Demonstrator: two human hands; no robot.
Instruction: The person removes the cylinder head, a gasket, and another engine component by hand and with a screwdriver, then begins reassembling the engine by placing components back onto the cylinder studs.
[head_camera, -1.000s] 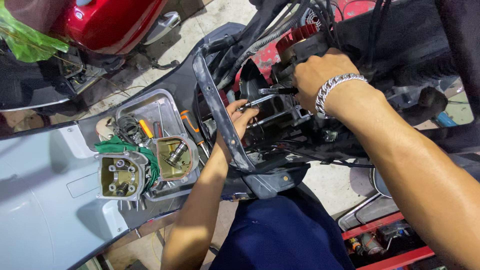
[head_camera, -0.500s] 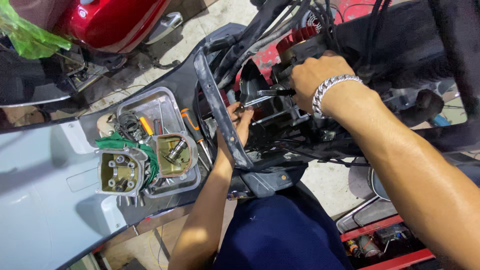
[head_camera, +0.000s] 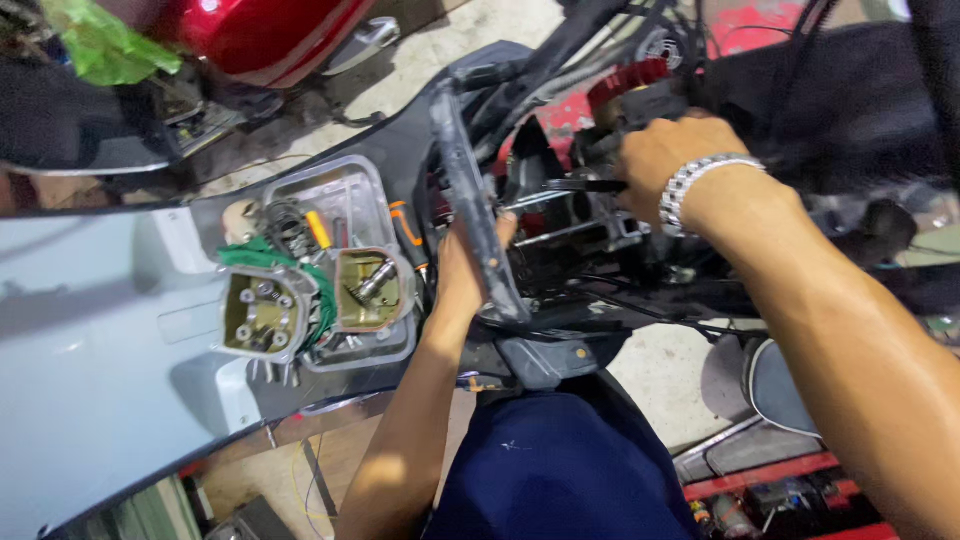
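Observation:
I look down into a stripped scooter. My left hand reaches up behind a black frame bar, fingers curled against the engine studs; the bar hides part of the hand. My right hand, with a silver bracelet on the wrist, is closed around a thin dark tool that points left into the engine block. Red and black parts sit just above that hand.
A clear plastic tray on the grey body panel holds a cylinder head, a metal cover, springs and small parts. A red scooter stands at the top left. A red tool tray lies at the bottom right.
My right hand has shifted slightly right and up with the tool. My left hand stays behind the frame bar. The view has moved a little.

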